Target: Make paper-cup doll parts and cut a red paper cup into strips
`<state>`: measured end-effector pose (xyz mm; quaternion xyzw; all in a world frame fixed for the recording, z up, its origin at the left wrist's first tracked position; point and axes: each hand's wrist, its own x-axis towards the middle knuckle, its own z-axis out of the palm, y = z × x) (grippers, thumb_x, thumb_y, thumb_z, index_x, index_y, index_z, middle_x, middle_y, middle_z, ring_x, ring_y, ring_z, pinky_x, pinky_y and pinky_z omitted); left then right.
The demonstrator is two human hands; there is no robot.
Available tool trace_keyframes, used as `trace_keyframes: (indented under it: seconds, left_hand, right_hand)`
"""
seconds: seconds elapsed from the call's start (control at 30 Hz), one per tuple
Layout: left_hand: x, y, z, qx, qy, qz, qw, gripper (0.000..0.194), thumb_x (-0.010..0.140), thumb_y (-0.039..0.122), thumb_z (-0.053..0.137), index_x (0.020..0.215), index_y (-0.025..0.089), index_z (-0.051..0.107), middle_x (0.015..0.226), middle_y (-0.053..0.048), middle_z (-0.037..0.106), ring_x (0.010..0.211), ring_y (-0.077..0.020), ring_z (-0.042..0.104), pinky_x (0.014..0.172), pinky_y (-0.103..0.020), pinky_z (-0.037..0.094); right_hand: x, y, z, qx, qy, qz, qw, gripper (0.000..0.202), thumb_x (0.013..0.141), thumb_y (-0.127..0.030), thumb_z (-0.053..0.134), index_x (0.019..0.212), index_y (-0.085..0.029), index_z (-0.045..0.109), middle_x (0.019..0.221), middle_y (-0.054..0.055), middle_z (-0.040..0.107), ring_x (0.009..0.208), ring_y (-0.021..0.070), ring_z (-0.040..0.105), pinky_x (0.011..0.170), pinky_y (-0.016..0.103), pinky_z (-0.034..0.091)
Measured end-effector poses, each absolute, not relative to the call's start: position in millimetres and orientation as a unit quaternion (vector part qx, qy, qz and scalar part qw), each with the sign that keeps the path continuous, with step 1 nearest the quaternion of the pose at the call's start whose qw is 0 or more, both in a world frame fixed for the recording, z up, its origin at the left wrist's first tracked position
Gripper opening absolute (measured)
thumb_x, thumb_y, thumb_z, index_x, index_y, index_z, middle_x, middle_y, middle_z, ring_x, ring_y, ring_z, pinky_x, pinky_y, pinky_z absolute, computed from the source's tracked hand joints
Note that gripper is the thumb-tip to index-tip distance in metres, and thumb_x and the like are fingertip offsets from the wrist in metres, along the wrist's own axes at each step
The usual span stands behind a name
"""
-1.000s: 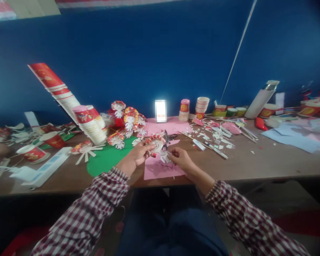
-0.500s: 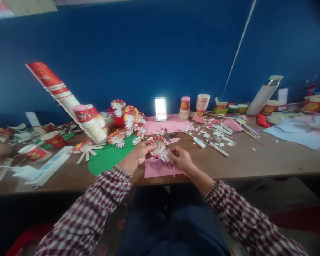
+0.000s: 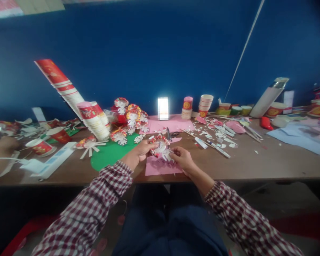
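My left hand [image 3: 140, 150] pinches a paper doll [image 3: 163, 146] shut at its left side; my right hand [image 3: 186, 160] pinches its near right bit, above pink paper [image 3: 155, 170].

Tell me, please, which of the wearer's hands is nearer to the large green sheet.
The left hand is nearer, by the right edge of the large green sheet. The right hand is farther right, across the paper craft held between them.
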<state>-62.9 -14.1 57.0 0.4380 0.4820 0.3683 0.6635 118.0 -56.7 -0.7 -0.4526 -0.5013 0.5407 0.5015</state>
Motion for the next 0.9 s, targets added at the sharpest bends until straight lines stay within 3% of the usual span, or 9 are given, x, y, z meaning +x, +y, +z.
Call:
trace_keyframes:
  seconds: [0.23,0.37,0.5,0.7,0.9]
  left_hand:
    - [-62.0,-11.3,53.9,0.453,0.474,0.371,0.658,0.028,0.058,0.019,0.080,0.079,0.010,0.065,0.064,-0.003,0.063,0.051,-0.0110,0.056,0.044,-0.025,0.050]
    - [-60.9,-11.9,56.5,0.456,0.471,0.372,0.657,0.030,0.058,0.018,0.079,0.085,0.013,0.068,0.066,-0.003,0.065,0.052,-0.0107,0.057,0.042,-0.021,0.047]
    - [-64.5,-6.4,59.4,0.495,0.454,0.364,0.645,0.043,0.059,0.020,0.079,0.100,0.015,0.067,0.072,-0.003,0.067,0.052,-0.0100,0.057,0.041,-0.019,0.045]
    - [-67.5,5.5,68.1,0.599,0.418,0.312,0.607,0.047,0.061,0.019,0.076,0.108,0.015,0.066,0.070,-0.003,0.066,0.049,-0.0093,0.055,0.042,-0.019,0.044]
    - [-59.6,13.2,73.2,0.657,0.387,0.257,0.594,0.041,0.063,0.019,0.073,0.104,0.013,0.067,0.074,-0.006,0.068,0.050,-0.0101,0.057,0.041,-0.018,0.042]
  right_hand:
    - [117.1,-57.8,1.8,-0.446,-0.465,0.562,0.518,0.031,0.058,-0.037,0.072,0.079,-0.020,0.056,0.071,-0.001,0.062,0.061,0.0119,0.055,0.052,0.022,0.041]
    - [117.4,-58.8,3.1,-0.441,-0.465,0.568,0.517,0.033,0.057,-0.039,0.073,0.079,-0.020,0.055,0.071,-0.001,0.061,0.057,0.0108,0.052,0.048,0.022,0.038]
    - [121.0,-59.9,8.4,-0.442,-0.487,0.573,0.489,0.039,0.063,-0.046,0.071,0.088,-0.021,0.056,0.070,-0.001,0.060,0.054,0.0105,0.050,0.046,0.022,0.037]
    - [120.1,-51.1,18.5,-0.427,-0.460,0.608,0.486,0.049,0.060,-0.045,0.075,0.097,-0.022,0.052,0.090,0.003,0.064,0.069,0.0132,0.059,0.055,0.022,0.045]
    - [112.5,-46.7,22.1,-0.413,-0.450,0.601,0.515,0.053,0.057,-0.042,0.076,0.098,-0.018,0.053,0.076,0.001,0.064,0.058,0.0105,0.055,0.050,0.021,0.041]
